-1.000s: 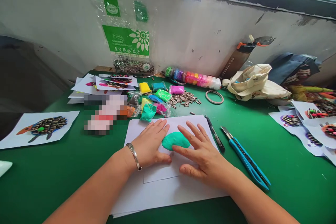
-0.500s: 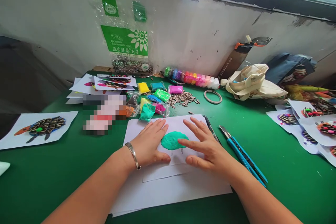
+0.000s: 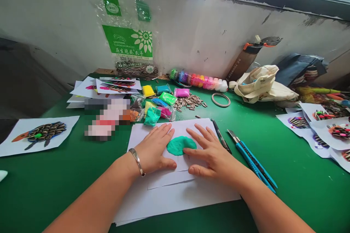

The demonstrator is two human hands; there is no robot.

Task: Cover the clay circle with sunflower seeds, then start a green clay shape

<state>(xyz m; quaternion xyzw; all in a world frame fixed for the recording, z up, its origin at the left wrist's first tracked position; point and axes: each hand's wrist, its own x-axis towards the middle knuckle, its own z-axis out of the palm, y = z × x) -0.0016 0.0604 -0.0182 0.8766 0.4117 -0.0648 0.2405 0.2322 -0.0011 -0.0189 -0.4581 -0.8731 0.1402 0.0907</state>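
Observation:
A flattened oval of teal modelling clay [image 3: 179, 145] lies on white paper [image 3: 175, 204], with short drawn lines showing below it. My left hand [image 3: 155, 147] rests flat on the paper at the clay's left side, fingers stretched out and holding nothing. On the other side, my right hand [image 3: 209, 149] is spread, its index fingertip on the clay's lower right edge and its thumb lower down over the paper. A black pen [image 3: 221, 136] and a blue utility knife [image 3: 253, 162] lie to the right of the right hand.
Bagged clay pieces [image 3: 166, 98] and loose sunflower seeds [image 3: 190, 102] lie beyond the paper. A tape roll [image 3: 221, 99] and a cloth bag [image 3: 262, 85] are farther right. Seed pictures lie on the left [image 3: 41, 134] and right. A seed bag [image 3: 128, 51] leans on the wall.
My right hand has shifted slightly left, bringing its index finger and thumb closer to my left hand. The left hand stays in place beside the clay.

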